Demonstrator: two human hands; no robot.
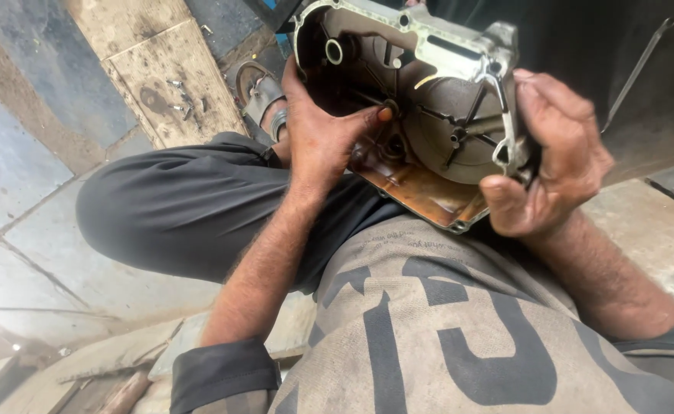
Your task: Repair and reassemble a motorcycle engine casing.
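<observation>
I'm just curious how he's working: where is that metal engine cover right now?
In the head view, the metal engine cover sits top centre, above the person's lap, inner side facing them. The right hand grips its right edge and the left hand presses inside.

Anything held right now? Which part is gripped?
Yes: a metal engine cover, open side toward the camera. The right hand clamps its right rim; the left hand grips the left edge, thumb pressed inside near a round boss.
</observation>
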